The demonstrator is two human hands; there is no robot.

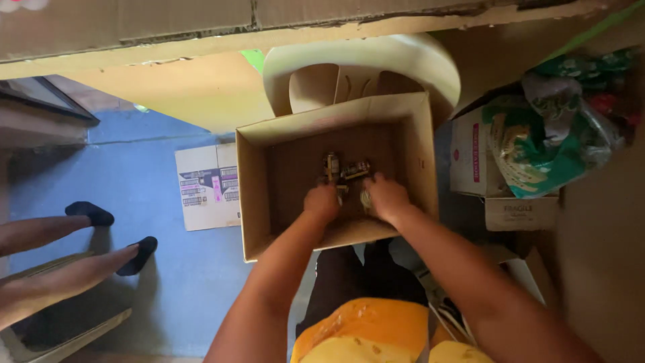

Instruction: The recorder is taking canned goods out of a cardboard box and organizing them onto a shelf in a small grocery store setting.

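Here both hands [321,202] [386,196] touch small metal pieces [355,169] lying crosswise.

Open box [410,144]: matt brown corrugated cardboard, raw edges. Small parts [346,169] in it w/ both hands on them: look like dull brassy metal, too small to be sure. Chair [403,64] at 12 o'clock: smooth cream plastic, slight sheen. Bags [537,144] at 3: glossy crinkled plastic film. Floor [134,181] at 9: matt blue, smooth. Flat carton [205,185] on it: printed cardboard.
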